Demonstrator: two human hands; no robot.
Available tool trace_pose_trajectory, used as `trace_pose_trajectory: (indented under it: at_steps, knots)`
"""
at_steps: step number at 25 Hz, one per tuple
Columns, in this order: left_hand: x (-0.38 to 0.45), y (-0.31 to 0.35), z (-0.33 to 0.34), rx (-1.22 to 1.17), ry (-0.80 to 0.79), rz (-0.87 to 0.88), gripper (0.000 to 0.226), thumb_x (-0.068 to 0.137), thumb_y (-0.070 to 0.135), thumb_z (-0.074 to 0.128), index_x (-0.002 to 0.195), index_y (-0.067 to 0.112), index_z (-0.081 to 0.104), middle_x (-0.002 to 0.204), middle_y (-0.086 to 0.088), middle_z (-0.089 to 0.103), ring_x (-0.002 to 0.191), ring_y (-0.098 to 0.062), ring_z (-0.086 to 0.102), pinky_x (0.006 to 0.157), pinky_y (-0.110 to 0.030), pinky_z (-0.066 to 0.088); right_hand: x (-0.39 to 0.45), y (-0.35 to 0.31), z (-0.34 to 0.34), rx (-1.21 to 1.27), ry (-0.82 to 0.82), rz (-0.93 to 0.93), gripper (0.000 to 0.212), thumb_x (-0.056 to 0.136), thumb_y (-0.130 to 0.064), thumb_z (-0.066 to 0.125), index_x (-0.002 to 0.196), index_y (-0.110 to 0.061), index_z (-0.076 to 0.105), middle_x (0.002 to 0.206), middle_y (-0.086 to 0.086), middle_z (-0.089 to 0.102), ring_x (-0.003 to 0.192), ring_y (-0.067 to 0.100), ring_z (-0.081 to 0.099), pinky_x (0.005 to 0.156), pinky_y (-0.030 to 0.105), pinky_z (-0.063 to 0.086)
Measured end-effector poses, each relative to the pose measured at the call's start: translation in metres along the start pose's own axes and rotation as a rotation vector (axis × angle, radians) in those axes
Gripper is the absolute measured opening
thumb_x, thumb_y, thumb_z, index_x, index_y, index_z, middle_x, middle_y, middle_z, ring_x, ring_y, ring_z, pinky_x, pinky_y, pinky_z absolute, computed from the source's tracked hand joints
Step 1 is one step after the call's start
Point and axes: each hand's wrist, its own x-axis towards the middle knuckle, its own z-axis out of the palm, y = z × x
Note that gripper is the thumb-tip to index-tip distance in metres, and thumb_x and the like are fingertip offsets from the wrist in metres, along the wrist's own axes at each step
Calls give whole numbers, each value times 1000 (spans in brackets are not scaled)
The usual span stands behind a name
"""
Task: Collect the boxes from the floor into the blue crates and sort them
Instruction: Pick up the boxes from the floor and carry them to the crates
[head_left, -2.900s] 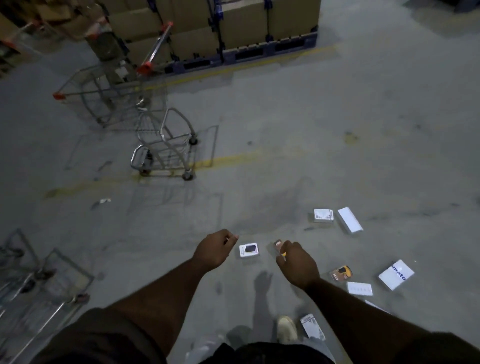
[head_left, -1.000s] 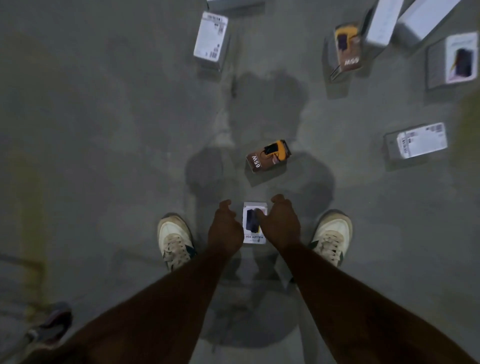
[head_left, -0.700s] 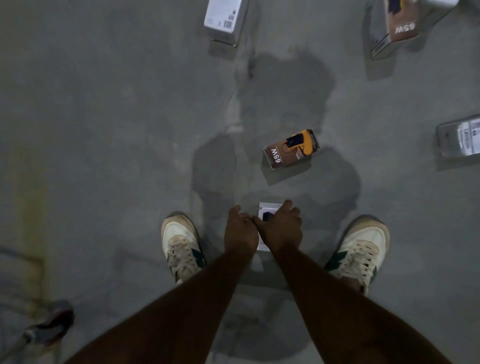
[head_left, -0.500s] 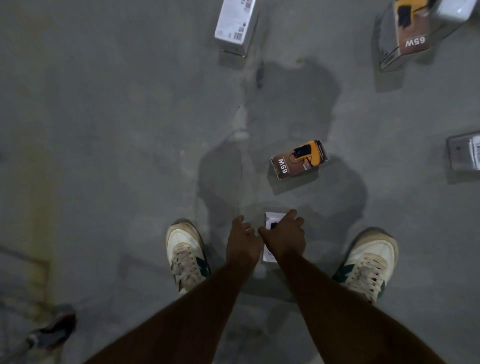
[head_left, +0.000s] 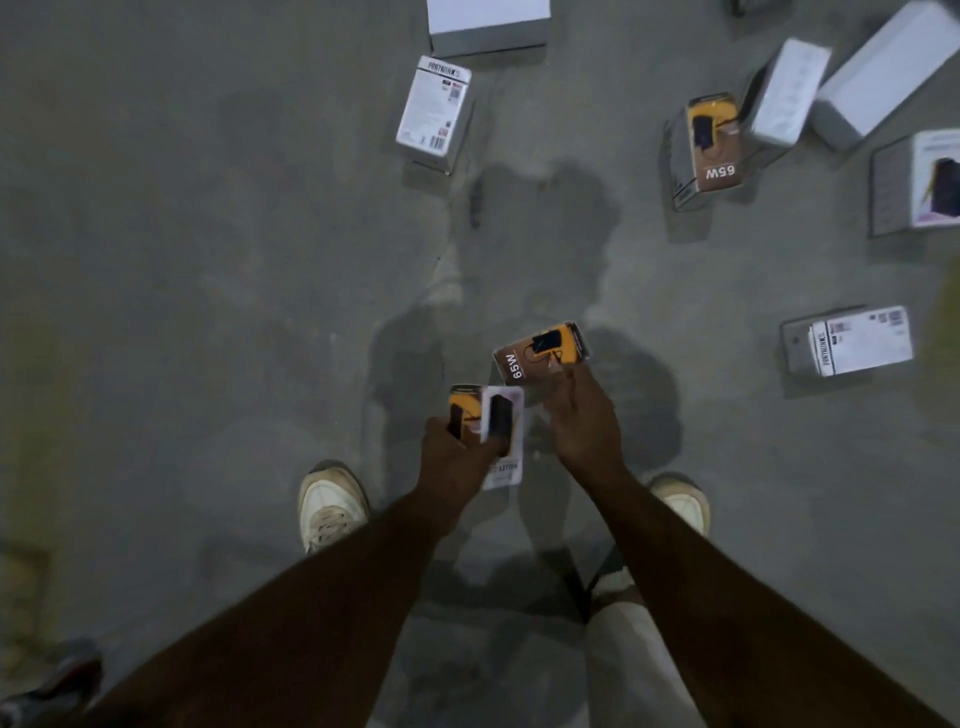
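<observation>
My left hand (head_left: 454, 457) grips two small boxes together above the floor: an orange-and-brown box (head_left: 464, 408) and a white box with a black device pictured (head_left: 503, 431). My right hand (head_left: 584, 421) stretches forward, its fingertips touching the near edge of a brown-and-orange "65W" box (head_left: 537, 353) that lies on the concrete floor. Several more boxes lie further out: a white labelled box (head_left: 434, 111), a second "65W" box (head_left: 709, 148) and a white labelled box (head_left: 852, 340). No blue crate is in view.
More white boxes sit at the top edge (head_left: 488, 21) and top right (head_left: 784, 91), (head_left: 883, 73), and one with a dark picture at the right edge (head_left: 930, 179). My shoes (head_left: 330, 501) stand just behind the hands. Bare concrete floor spreads to the left.
The white box has come off the floor into my left hand beside the orange one. My right hand has let go of it and moved forward to the "65W" box.
</observation>
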Motion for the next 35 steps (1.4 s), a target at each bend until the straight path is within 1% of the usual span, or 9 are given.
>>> trace_pose_trajectory:
  at_steps: [2, 4, 8, 12, 16, 19, 22, 28, 35]
  knots:
    - [8, 0, -4, -100, 89, -35, 30, 81, 7, 79, 94, 15, 53, 97, -5, 67, 72, -9, 67, 51, -24, 56, 31, -4, 0, -380, 154, -281, 29, 94, -13, 53, 122, -10, 57, 123, 13, 58, 116, 30, 53, 92, 42, 49]
    - [13, -2, -3, -135, 105, -74, 35, 82, 5, 77, 107, 8, 53, 104, -10, 68, 72, -11, 68, 48, -22, 56, 57, 1, 3, -750, 11, -453, 61, 80, -7, 64, 139, -7, 48, 143, 18, 47, 139, 37, 36, 109, 47, 38]
    - [31, -2, -11, -259, 130, -73, 51, 77, 17, 80, 119, 4, 53, 112, -16, 70, 87, -26, 74, 70, -43, 64, 88, 16, 21, -1027, -158, -418, 68, 81, -18, 65, 144, -11, 39, 146, 15, 44, 144, 33, 28, 113, 50, 23]
    - [4, 20, -19, -297, 160, -58, 50, 85, 22, 76, 122, 12, 44, 113, -10, 64, 99, -31, 71, 81, -47, 61, 59, 3, 5, -691, -6, -221, 59, 75, -33, 72, 126, -15, 51, 121, 11, 60, 116, 33, 52, 93, 43, 41]
    - [-30, 48, -19, -328, 202, 12, 72, 57, 36, 72, 116, -2, 59, 115, -26, 67, 93, -36, 73, 70, -45, 63, 13, -37, -38, 244, 45, 239, 49, 80, -36, 77, 115, -18, 47, 112, 8, 67, 96, 25, 65, 88, 40, 53]
    - [-84, 103, -17, -364, 142, 79, 59, 63, 32, 72, 107, -5, 62, 101, -23, 71, 80, -30, 73, 62, -37, 61, -16, -78, -86, 642, 20, 309, 30, 90, -33, 69, 112, -16, 57, 113, 10, 70, 88, 18, 66, 81, 35, 54]
    - [-188, 182, -23, -326, 38, 109, 24, 86, 21, 63, 104, 5, 61, 82, -10, 69, 64, -17, 66, 50, -22, 50, -72, -146, -178, 751, -46, 246, 24, 96, -36, 60, 112, -20, 66, 106, 7, 73, 84, 16, 67, 67, 30, 53]
    - [-348, 269, -27, -334, -27, 312, 21, 94, 24, 62, 110, 15, 52, 92, -5, 69, 75, -15, 65, 66, -29, 53, -174, -248, -306, 804, -56, 92, 25, 97, -33, 60, 119, -22, 60, 101, -3, 70, 84, 10, 67, 55, 23, 55]
    - [-534, 333, -18, -273, -195, 409, 36, 88, 37, 72, 116, 20, 58, 102, -7, 74, 90, -21, 71, 75, -37, 61, -287, -309, -439, 900, 70, 28, 36, 100, -51, 45, 121, -27, 60, 114, -1, 70, 100, 17, 68, 74, 33, 57]
